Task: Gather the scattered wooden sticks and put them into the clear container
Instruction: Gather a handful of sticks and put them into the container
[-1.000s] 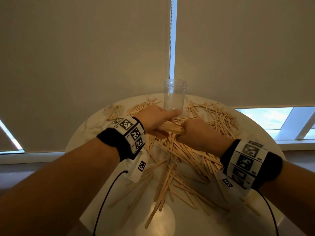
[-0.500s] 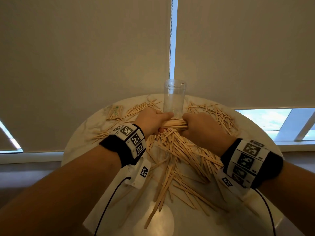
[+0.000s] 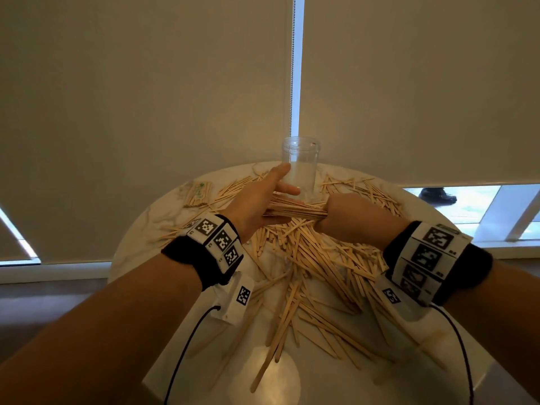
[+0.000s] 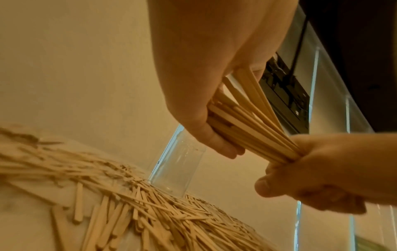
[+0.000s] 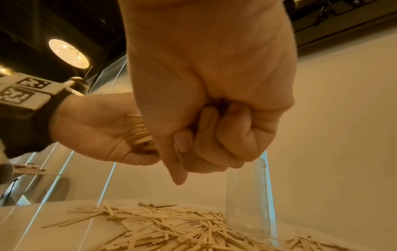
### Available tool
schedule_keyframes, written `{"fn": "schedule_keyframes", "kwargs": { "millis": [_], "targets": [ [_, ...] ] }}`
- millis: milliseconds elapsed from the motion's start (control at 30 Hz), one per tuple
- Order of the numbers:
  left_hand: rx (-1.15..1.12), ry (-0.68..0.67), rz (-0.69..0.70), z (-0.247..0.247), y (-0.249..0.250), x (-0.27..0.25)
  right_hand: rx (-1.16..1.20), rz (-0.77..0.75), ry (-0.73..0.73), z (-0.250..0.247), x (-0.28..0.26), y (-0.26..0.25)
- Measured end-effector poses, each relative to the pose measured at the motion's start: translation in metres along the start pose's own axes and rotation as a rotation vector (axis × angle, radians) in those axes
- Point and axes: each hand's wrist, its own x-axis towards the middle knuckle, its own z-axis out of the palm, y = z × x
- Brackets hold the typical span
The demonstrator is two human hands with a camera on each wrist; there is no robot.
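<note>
At the left of the frame, on the round white table [image 3: 140, 226], lay a small paper-wrapped packet of sticks [image 3: 198, 194]. Just right of it the left hand [image 3: 257, 203] had its fingers stretched out and relaxed, cradling one end of a bundle of wooden sticks [image 3: 295, 210] from below, thumb raised beside the clear container [image 3: 301, 168]. That container stood upright at the centre back of the table, with nothing visible inside it. Right of the bundle, the right hand [image 3: 347, 217] was clenched in a tight fist around its other end, holding it level above the table. Below and between both wrists, the scattered sticks [image 3: 315, 264] sprawled across the middle and lower part of the frame, reaching toward the right edge of the table.
</note>
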Motion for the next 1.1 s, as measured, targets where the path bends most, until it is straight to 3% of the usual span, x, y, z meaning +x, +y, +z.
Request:
{"fn": "schedule_keyframes", "kwargs": {
  "millis": [133,333,467,600,700,833,900,1000,1100],
  "targets": [
    [0.156,0.089,0.093,0.002,-0.008,0.003,0.008,-0.066,0.015,-0.005,0.000,-0.003],
    [0.271,0.150,0.113,0.000,-0.011,0.007,-0.085,-0.099,0.231,0.003,-0.002,-0.005],
    [0.198,0.156,0.094,0.009,-0.004,0.005,-0.082,-0.054,0.168,0.000,0.004,-0.003],
    [0.448,0.113,0.196,0.003,-0.009,0.009,-0.009,-0.117,0.106,-0.003,0.005,-0.003],
    [0.531,0.179,0.172,-0.005,-0.014,0.015,-0.031,-0.208,0.193,0.000,0.000,-0.003],
    [0.427,0.321,0.058,-0.007,-0.016,0.029,-0.168,-0.288,0.350,0.008,-0.005,-0.011],
    [0.340,0.274,0.013,-0.003,-0.016,0.032,-0.230,-0.270,0.385,0.007,-0.002,-0.012],
    [0.300,0.178,0.012,0.001,-0.017,0.031,-0.278,-0.238,0.331,0.000,0.006,-0.008],
    [0.415,0.253,0.040,-0.003,-0.018,0.039,-0.157,-0.292,0.223,0.000,0.012,-0.004]
  ]
}}
